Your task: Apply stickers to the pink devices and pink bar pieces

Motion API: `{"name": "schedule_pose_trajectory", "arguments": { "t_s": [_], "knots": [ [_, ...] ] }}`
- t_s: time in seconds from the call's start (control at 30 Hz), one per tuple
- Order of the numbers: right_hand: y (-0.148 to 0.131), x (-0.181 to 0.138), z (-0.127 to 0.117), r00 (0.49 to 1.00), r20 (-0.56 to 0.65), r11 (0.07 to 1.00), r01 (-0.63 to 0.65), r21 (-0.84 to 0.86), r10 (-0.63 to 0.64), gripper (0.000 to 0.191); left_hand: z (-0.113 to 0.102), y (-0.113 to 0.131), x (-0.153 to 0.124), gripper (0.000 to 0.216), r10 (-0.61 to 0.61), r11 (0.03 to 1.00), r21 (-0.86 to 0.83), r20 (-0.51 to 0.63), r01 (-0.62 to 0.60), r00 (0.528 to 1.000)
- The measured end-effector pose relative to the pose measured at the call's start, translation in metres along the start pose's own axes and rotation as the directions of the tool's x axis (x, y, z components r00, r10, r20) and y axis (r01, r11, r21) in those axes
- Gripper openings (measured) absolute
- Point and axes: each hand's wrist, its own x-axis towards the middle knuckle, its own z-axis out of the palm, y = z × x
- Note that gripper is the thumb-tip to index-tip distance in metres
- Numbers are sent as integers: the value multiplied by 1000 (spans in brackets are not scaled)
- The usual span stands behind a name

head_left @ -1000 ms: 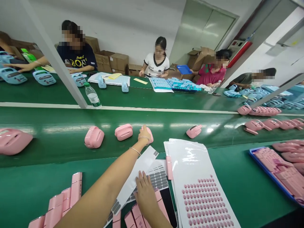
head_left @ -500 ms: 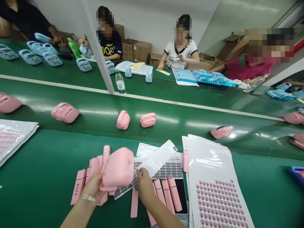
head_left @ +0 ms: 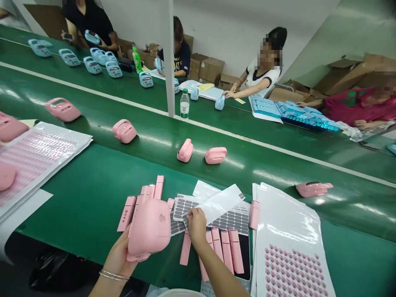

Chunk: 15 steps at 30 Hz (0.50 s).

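Observation:
My left hand (head_left: 119, 255) holds a rounded pink plastic casing (head_left: 150, 227) from below and the left; small printed text shows on its face. My right hand (head_left: 197, 222) is closed in a pinch on the edge of a sheet of grey oblong stickers (head_left: 186, 204). A blank white strip (head_left: 221, 202) lies across the sticker sheets beside those fingers. Beyond the casing, several narrow pink bars (head_left: 126, 214) lie together, partly hidden by it. More pink bars (head_left: 227, 251) rest on a dark flat panel (head_left: 245, 247), right of my right forearm.
White sheets with round pink stickers (head_left: 287, 214) lie at right, another stack (head_left: 71, 140) at left. Pink casings (head_left: 124, 131) stand along the green belt (head_left: 154, 144). Across it, a post (head_left: 170, 62), a water bottle (head_left: 185, 105), light-blue casings (head_left: 114, 69) and several people at work.
The view has swung left, so the scene sits further right. The casing has turned, bringing its printed text into view. Across the belt, a person's hand now touches a blue casing.

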Motion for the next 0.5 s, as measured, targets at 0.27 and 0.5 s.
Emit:
{"name": "schedule_pose_trajectory", "arguments": {
  "t_s": [0.27, 0.5],
  "knots": [
    [6, 3, -14, 999, 19, 969, -32, 245, 28, 14, 1, -3, -10, 70, 13, 1000, -14, 40, -13, 999],
    [9, -2, -11, 999, -50, 950, 8, 311, 8, 18, 1, -4, -11, 73, 17, 1000, -16, 32, -16, 999]
  ]
}}
